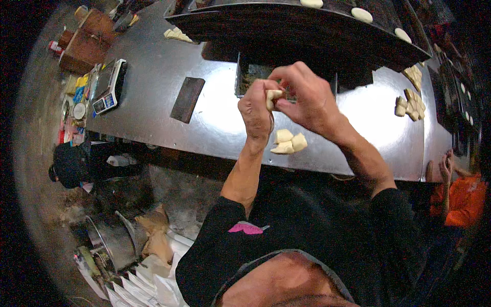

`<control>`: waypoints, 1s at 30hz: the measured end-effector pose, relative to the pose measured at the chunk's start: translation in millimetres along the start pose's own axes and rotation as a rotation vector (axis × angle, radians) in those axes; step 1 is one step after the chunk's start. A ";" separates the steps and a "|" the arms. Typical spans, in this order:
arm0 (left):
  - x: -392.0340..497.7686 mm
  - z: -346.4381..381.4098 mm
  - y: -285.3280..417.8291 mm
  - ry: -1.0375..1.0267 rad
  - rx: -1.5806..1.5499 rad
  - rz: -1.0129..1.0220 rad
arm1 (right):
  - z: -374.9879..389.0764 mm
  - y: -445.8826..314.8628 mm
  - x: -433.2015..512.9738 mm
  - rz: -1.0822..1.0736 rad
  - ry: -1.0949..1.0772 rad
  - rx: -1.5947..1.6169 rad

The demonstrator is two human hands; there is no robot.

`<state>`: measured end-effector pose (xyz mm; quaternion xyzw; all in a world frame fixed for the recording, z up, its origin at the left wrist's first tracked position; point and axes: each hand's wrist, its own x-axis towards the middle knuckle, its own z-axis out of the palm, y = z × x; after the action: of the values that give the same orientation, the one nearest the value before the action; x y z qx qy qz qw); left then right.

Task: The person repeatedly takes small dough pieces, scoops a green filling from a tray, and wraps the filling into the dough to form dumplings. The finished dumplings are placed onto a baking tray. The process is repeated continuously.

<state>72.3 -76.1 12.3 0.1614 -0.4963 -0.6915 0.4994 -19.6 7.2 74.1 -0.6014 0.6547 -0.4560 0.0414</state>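
My left hand (255, 109) is curled around a small piece of pale dough (273, 96), whose end shows above the fist. From the right, my right hand (308, 99) pinches at the same piece with thumb and fingers. Both hands are raised over a steel worktable (153, 76). Below them on the steel lie several cut dough pieces (289, 142) in a cluster. Just behind my hands stands a metal pan (238, 78) with brownish contents, partly covered by my fingers and shadow.
Across the back is a dark tray (291, 28) bearing pale dough discs (361, 15). A dark flat slab (187, 99) and a digital scale (109, 88) lie leftward. More dough pieces (413, 105) sit at right. Other people (74, 165) are at both sides, one in an orange shirt (466, 199).
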 end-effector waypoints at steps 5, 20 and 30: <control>-5.3 18.3 -17.6 0.138 0.116 -0.309 | 28.5 24.7 -51.8 -0.247 0.262 -0.221; -43.1 56.1 -89.2 -0.059 0.208 -0.523 | -26.8 82.1 -94.3 -0.051 -0.095 -0.167; -88.7 -81.6 -123.9 -0.556 1.318 -0.121 | 11.3 132.9 -294.7 0.354 -0.569 -0.580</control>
<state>105.1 -42.4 -154.1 0.2746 -0.9096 -0.2901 0.1140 -31.9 225.7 -164.2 -0.5685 0.8110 -0.0555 0.1268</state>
